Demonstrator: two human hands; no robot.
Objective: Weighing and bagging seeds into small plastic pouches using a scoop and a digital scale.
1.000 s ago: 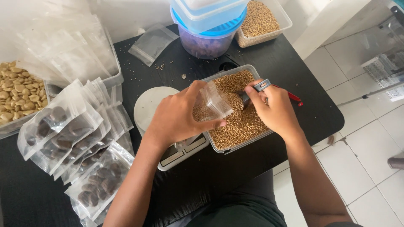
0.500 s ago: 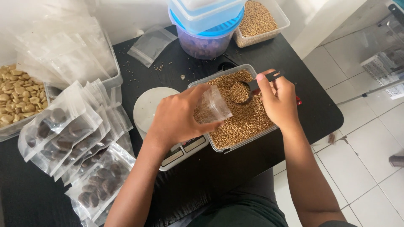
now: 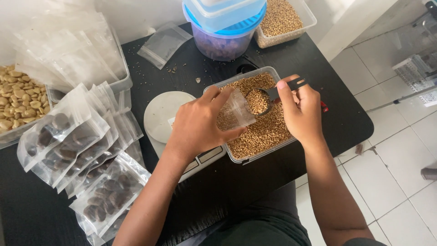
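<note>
My left hand holds a small clear plastic bag open over a clear tub of small tan seeds. The bag has some seeds in its bottom. My right hand grips a dark measuring spoon heaped with seeds, its bowl right at the bag's mouth. Both hands hover over the tub, which sits on a black table.
A white digital scale lies left of the tub. Filled bags of dark round pieces pile at left, with empty bags and a tray of pale beans behind. Blue-lidded containers and another seed tub stand at the back.
My right hand lifted the spoon out of the seeds, full, and brought it left to the bag's mouth. My left hand kept the bag in place.
</note>
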